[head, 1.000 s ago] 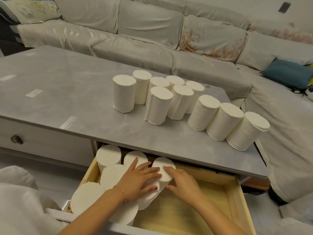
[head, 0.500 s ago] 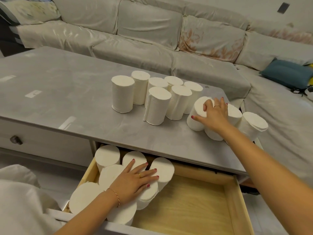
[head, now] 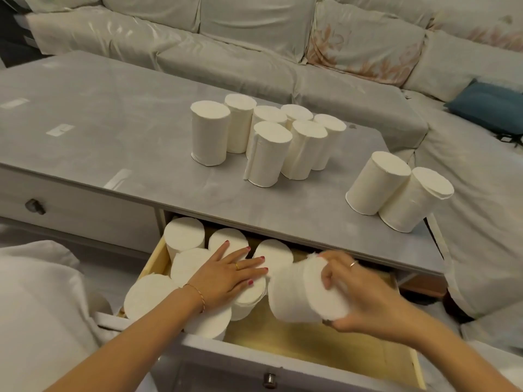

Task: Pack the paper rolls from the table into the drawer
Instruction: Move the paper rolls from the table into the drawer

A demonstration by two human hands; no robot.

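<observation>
Over the open wooden drawer (head: 325,343), my right hand (head: 365,295) grips a white paper roll (head: 300,292), tilted on its side next to the packed ones. My left hand (head: 226,275) lies flat, fingers spread, on top of several upright rolls (head: 185,234) standing in the drawer's left part. On the grey table (head: 113,131) a cluster of several rolls (head: 266,154) stands in the middle. Two more rolls (head: 376,182) stand near the right front corner.
A closed drawer with a dark knob (head: 35,206) is to the left. A light sofa (head: 254,46) runs behind and to the right of the table, with a blue cushion (head: 489,106) on it. White fabric (head: 36,306) lies at my lower left.
My right hand took one roll from the group of three at the table's right and carried it down over the drawer. The left hand stayed on the packed rolls.
</observation>
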